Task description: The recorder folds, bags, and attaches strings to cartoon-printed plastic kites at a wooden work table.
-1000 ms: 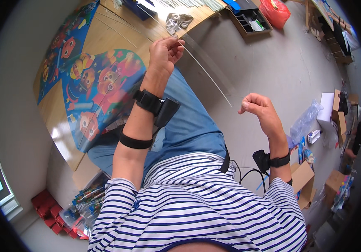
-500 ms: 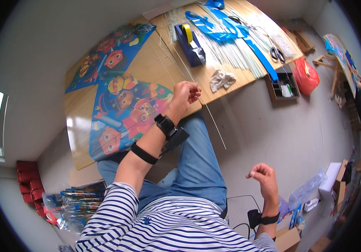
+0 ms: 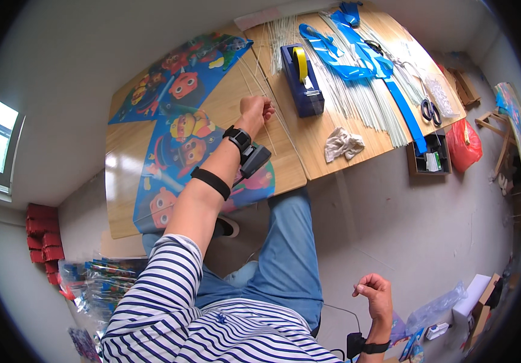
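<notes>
My left hand (image 3: 257, 111) is closed over the wooden table, its fingers curled inward. Thin pale rods (image 3: 249, 75) lie beside it, and whether one is in its grip I cannot make out. Under and beside my left forearm is a blue printed sheet with cartoon characters (image 3: 178, 145), its two broad parts joined at a narrow middle. My right hand (image 3: 376, 294) hangs low above the floor at the right, thumb and fingers pinched together. Anything between those fingertips is too small to see.
A dark blue tape dispenser (image 3: 303, 91) holding yellow tape stands right of my left hand. Nearby are a crumpled white cloth (image 3: 343, 144), blue strips (image 3: 357, 66), a spread of rods (image 3: 357, 109) and scissors (image 3: 430, 112). A box (image 3: 430, 158) and red bag (image 3: 464, 145) sit beyond the table edge.
My left hand has moved a little farther over the table; the rod end that stuck out past the edge no longer shows clearly. My right hand is lower. The view has shifted.
</notes>
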Demonstrator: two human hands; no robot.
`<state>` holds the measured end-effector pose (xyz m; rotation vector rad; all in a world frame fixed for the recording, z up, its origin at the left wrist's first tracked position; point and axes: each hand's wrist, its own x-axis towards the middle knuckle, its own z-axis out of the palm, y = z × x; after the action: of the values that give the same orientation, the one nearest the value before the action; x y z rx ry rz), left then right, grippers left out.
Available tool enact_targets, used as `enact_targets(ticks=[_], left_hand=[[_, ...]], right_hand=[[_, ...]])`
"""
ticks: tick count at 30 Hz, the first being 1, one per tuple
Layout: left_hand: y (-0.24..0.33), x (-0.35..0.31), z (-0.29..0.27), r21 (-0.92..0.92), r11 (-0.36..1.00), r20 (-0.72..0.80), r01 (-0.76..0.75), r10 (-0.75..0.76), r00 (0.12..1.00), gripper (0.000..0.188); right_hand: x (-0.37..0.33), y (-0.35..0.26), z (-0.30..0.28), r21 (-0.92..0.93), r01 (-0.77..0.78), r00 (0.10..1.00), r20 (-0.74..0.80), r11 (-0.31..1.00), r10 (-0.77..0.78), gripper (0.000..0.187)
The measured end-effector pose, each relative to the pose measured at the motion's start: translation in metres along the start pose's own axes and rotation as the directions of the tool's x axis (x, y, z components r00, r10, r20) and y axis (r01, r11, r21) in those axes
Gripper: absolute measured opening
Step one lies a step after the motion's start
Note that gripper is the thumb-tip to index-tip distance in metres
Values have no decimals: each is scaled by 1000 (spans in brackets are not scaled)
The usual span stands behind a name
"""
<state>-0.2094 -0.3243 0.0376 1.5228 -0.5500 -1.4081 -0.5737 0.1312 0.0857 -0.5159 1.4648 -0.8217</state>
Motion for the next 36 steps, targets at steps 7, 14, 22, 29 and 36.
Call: enact_targets(ticks=[7,14,22,29,36], left_hand=[[-8,18,36,71,997,27,-30,28,999,6],[-11,9,46,115,984,2,-133,134,991,2],[-38,-76,65,-297,950,180,94,-41,983,12],[-38,-67,103,-508,814,190,281,-212,959,13],[-58,-97,97,-474,837,213,273,-191,958,10]], right_hand=[[9,5,-4,-6,-31,999,-11,1000,31,7],[14,9,-8,12,-42,999,-13,999,42,6],[20,14,-5,7,-45,999,-8,999,45,5],[24,24,-6,-6,-2,1000,-18,1000,2,5],[26,58,-16,-146,-14,986,-167,989,-11,9]])
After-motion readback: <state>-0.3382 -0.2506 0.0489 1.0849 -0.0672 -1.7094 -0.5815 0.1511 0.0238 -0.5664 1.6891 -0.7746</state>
